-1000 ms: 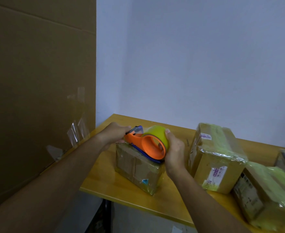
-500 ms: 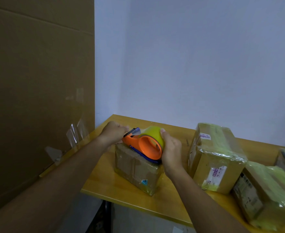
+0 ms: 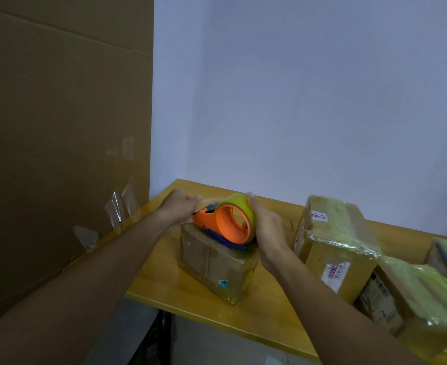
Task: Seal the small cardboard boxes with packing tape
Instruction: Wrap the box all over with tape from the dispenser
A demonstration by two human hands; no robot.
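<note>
1. Small cardboard box (image 3: 217, 262) sits on the desk (image 3: 169, 280), directly under the orange tape dispenser (image 3: 225, 225).
2. Head view: right hand (image 3: 267, 227) grasps the dispenser's yellow roll; left hand (image 3: 178, 209) is curled at the dispenser's nose, likely pinching the tape end, though that's hidden.
3. Step looks like starting a strip; next calls for pulling tape across the top seam.
4. Count: one dispenser, one box under it, at least three wrapped boxes (image 3: 335, 243) right of it.

- Right hand (image 3: 267, 227) grips the tape roll (image 3: 239, 206) of the dispenser (image 3: 226, 225).
- Left hand (image 3: 177, 209) holds its nose.
- Box (image 3: 217, 267) sits under both hands' fingers.
</note>
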